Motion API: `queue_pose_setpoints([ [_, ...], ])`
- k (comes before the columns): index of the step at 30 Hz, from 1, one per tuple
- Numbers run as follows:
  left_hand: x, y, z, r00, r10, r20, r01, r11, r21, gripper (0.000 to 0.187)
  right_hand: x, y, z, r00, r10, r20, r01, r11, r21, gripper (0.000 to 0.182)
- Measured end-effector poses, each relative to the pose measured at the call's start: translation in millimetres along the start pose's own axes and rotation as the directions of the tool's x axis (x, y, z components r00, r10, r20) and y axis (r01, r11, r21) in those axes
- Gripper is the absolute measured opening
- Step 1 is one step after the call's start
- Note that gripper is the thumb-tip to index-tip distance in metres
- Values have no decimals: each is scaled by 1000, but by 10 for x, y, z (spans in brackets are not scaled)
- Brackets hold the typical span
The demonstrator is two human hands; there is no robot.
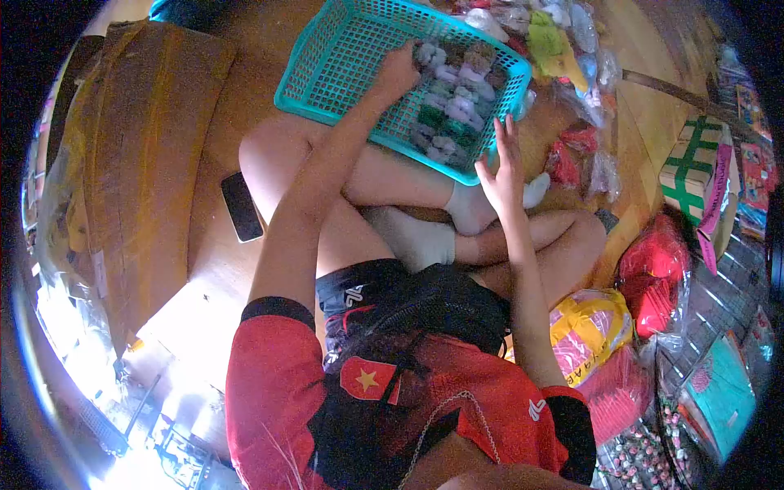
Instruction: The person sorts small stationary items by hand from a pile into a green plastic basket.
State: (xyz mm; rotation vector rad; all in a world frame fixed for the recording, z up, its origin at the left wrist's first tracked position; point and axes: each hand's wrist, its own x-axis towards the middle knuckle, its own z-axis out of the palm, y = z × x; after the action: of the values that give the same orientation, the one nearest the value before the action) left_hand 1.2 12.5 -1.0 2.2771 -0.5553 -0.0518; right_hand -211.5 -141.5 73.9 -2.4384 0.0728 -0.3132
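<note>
A turquoise plastic basket (pixel 314 104) with lattice walls rests in front of my crossed legs. Along its right side lie rows of small fuzzy bundles (pixel 459 106) in grey, white, green and brown. My left hand (pixel 398 75) reaches into the basket, fingers curled against a grey fuzzy bundle (pixel 429 55) at the upper end of the rows; its fingertips are partly hidden. At the basket's near right corner, my right hand (pixel 502 175) is spread beside the rim, fingers apart and holding nothing.
Bagged colourful soft items (pixel 559 49) lie beyond the basket on the right. A phone (pixel 242 207) is by my left knee, near a large brown cardboard sheet (pixel 147 163). To my right are a green-taped box (pixel 694 171), red bagged goods (pixel 653 273) and a yellow bag (pixel 592 331).
</note>
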Motion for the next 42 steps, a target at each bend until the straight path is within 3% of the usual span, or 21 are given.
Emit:
queue_pose_setpoints([
  [6,14,-25,2,995,-2,100,3,1000,-3,47,-2,-11,1,1000,16,16,-16,1000,-7,69],
  [9,49,-78,78,980,199,5,-199,977,73,50,23,50,-29,998,11,69,-11,1000,5,73],
  [12,18,-93,135,971,227,-79,-177,897,405,48,42,103,-62,994,4,110,-9,999,43,75],
  [15,166,-191,116,982,187,36,-190,973,131,43,52,151,-99,992,5,125,-15,997,81,75],
  [18,250,-311,156,986,95,135,-104,993,62,38,75,215,-186,992,-26,126,15,996,85,74],
  [21,231,-170,186,982,110,154,-118,992,44,38,77,326,-306,990,-33,137,24,998,65,73],
  [24,158,85,149,979,-41,201,16,992,128,40,77,446,-400,983,11,182,-20,999,47,73],
  [27,88,134,204,986,-12,166,-19,983,184,41,100,499,-454,980,-27,198,12,997,77,72],
  [28,74,154,255,984,-42,175,4,977,212,41,102,530,-473,980,-31,199,30,1000,10,73],
  [36,100,459,246,915,-237,328,90,909,406,53,174,616,-719,952,21,306,-34,999,35,73],
  [42,89,407,154,907,-231,351,139,953,269,76,161,599,-688,967,-20,253,17,1000,12,67],
])
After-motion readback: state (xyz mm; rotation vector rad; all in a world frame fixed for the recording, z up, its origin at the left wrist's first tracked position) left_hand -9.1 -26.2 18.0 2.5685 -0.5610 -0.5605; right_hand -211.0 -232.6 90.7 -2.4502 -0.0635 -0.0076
